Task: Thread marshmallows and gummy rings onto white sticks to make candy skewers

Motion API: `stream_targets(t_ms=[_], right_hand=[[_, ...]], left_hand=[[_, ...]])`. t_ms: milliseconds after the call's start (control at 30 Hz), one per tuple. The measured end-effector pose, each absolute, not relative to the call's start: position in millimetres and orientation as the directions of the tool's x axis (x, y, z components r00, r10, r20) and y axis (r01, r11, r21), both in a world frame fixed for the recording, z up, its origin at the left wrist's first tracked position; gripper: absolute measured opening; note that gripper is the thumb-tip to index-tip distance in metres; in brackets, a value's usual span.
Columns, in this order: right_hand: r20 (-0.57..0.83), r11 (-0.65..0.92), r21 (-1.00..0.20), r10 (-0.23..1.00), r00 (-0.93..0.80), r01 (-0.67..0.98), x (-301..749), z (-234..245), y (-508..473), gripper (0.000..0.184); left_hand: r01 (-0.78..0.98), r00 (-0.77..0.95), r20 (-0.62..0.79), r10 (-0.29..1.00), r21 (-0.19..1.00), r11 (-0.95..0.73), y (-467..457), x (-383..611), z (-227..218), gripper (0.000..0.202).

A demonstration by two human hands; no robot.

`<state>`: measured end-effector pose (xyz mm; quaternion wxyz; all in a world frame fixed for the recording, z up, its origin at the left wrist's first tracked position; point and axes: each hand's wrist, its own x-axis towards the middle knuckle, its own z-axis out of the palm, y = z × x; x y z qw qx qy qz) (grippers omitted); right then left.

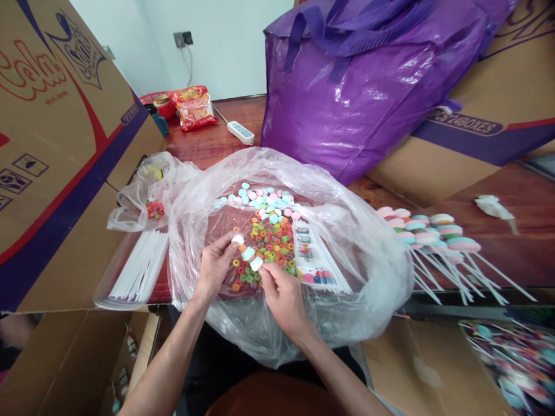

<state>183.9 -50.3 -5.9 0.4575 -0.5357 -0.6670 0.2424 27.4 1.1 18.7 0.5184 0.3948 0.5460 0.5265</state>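
Observation:
A short candy skewer, with white and pale blue pieces and an orange one between them, is held at a slant over an open clear plastic bag. At its upper end, beside a white piece, the fingers of my left hand are pinched. Its lower white end sits at the fingertips of my right hand, also closed. The stick inside is hidden. Beneath lie colourful ring candies, with pink, blue and white candies behind them. A printed packet of white sticks rests right of the rings.
Left of the bag are loose white sticks and a small bag with red candies. Finished candy sticks lie at right. Behind stand a purple bag, a red snack packet and a white remote-like device; cardboard boxes flank the table.

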Motion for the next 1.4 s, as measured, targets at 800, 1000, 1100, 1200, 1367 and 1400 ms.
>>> stream_targets(t_ms=[800,1000,1100,1200,1367,1400], right_hand=[[0.407,0.350,-0.750,0.913,-0.025,0.561,172,-10,-51,0.024],[0.384,0.324,-0.756,0.923,-0.014,0.569,168,-9,-51,0.024],[0.375,0.296,-0.747,0.927,0.011,0.595,168,-9,-48,0.024],[0.363,0.266,-0.740,0.931,0.033,0.617,166,-11,-45,0.025],[0.343,0.252,-0.758,0.939,0.039,0.601,164,-12,-42,0.024],[0.336,0.251,-0.767,0.941,0.037,0.591,165,-11,-41,0.025]], left_hand=[[0.099,-0.259,0.006,0.966,0.995,0.021,-9,34,-5,0.024],[0.147,-0.198,0.026,0.980,0.989,0.003,-9,37,-6,0.023],[0.151,-0.179,0.007,0.984,0.988,0.020,-11,38,-5,0.023],[0.149,-0.164,-0.004,0.986,0.988,0.029,-12,37,-6,0.024],[0.133,-0.143,-0.015,0.990,0.991,0.034,-13,35,-9,0.027],[0.128,-0.145,-0.016,0.989,0.991,0.035,-13,35,-9,0.028]])
